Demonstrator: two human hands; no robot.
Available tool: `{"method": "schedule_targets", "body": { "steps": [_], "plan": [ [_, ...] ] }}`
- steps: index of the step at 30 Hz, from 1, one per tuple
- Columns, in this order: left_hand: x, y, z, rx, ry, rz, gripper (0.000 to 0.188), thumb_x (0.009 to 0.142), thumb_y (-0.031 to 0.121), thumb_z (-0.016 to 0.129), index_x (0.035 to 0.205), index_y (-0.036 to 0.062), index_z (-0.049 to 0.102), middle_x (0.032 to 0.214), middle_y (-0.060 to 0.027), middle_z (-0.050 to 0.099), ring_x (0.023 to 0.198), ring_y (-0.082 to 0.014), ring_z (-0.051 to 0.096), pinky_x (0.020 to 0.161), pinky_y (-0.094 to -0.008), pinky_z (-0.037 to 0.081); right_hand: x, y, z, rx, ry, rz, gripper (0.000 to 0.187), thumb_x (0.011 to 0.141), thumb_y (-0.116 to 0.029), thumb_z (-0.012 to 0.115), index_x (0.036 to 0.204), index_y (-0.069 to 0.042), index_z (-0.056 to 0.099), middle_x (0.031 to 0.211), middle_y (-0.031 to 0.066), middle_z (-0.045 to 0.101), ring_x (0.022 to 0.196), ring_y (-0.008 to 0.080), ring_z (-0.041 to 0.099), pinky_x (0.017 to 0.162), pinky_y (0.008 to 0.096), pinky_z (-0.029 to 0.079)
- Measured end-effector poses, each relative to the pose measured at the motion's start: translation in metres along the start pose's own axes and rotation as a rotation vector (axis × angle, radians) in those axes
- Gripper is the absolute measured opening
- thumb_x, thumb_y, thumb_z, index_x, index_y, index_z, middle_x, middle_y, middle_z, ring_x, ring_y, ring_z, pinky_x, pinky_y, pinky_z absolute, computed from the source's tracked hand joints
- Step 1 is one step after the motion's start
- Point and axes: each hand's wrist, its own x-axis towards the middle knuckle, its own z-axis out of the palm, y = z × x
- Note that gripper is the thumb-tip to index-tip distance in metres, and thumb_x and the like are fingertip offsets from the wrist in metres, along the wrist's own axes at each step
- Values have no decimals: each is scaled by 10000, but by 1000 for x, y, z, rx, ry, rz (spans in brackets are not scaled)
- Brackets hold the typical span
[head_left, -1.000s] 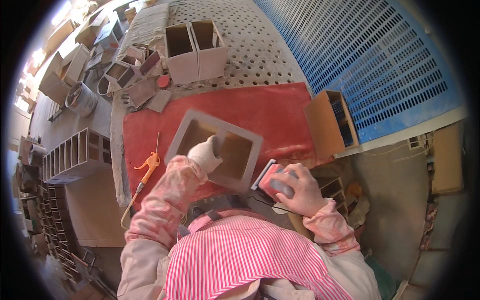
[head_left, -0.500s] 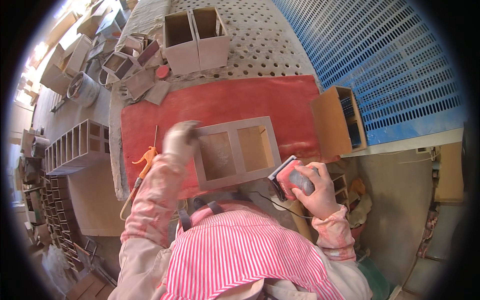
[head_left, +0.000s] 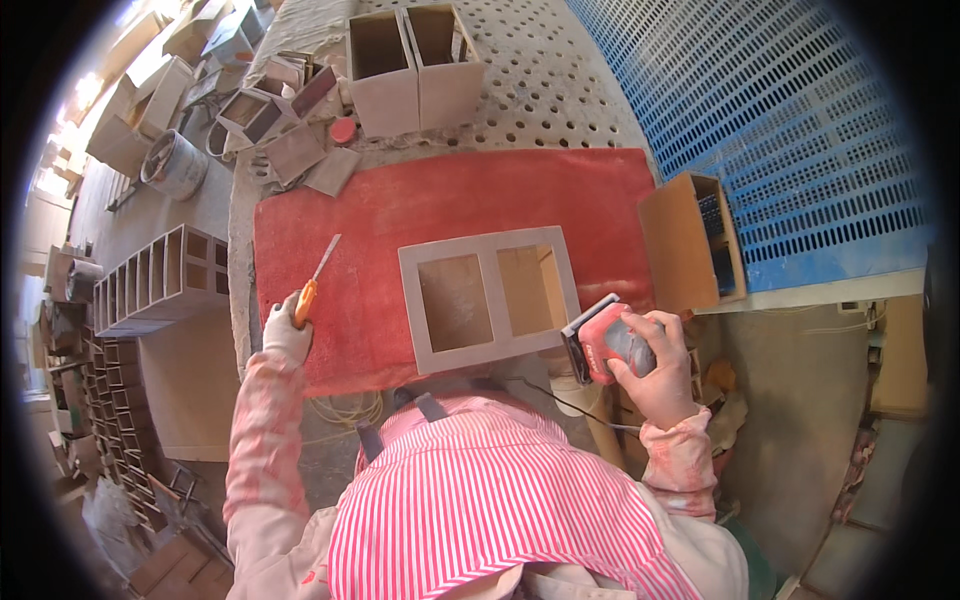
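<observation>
Left hand (head_left: 287, 330): moved off grey two-opening wooden box (head_left: 494, 292) to orange blow gun (head_left: 307, 300), closed round it.
Right hand (head_left: 662, 372): grips red-and-grey power sander (head_left: 603, 342) near box.
Box: on red mat (head_left: 350, 225).
Gun pick-up: likely current step; next calls for steady aim.

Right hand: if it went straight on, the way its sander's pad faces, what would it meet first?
Likely the right side of the grey two-opening box, with the red sander in the right hand leading; relative height is unclear.
</observation>
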Motion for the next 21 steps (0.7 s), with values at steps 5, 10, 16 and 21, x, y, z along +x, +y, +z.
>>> {"method": "schedule_targets", "body": {
  "steps": [5, 10, 16, 21],
  "plan": [
    [-98, 58, -99, -203, -415, 328, 508, 901, 272, 891, 1361, 110, 749, 1158, -252, 740, 1205, -382, 717, 913, -435, 619, -3, 7, -7, -24, -1, 20, 726, 703, -26, 925, 1374, -188, 703, 1270, 124, 590, 1123, 349, 651, 951, 454, 572],
    [-126, 128, -83, 91, -141, 102, 502, 885, 373, 886, 1257, 86, 708, 924, -222, 778, 936, -418, 776, 817, -526, 611, 0, 5, -8, -11, 7, 7, 715, 708, -28, 924, 1370, -183, 703, 1271, 123, 589, 1130, 349, 648, 951, 454, 571],
    [-111, 199, -32, -19, -50, 222, 423, 928, 427, 808, 1101, 79, 642, 870, -236, 752, 860, -464, 748, 743, -575, 581, 2, -2, -10, -3, -3, -1, 703, 719, -34, 924, 1371, -183, 706, 1273, 121, 587, 1137, 345, 647, 951, 452, 572],
    [-95, 159, -46, -5, -145, 182, 426, 932, 418, 800, 1193, 105, 675, 902, -216, 769, 918, -450, 760, 802, -562, 589, -4, -4, -15, 15, -1, -7, 704, 722, -36, 924, 1377, -179, 707, 1273, 122, 588, 1135, 342, 654, 959, 449, 573]
  ]
}}
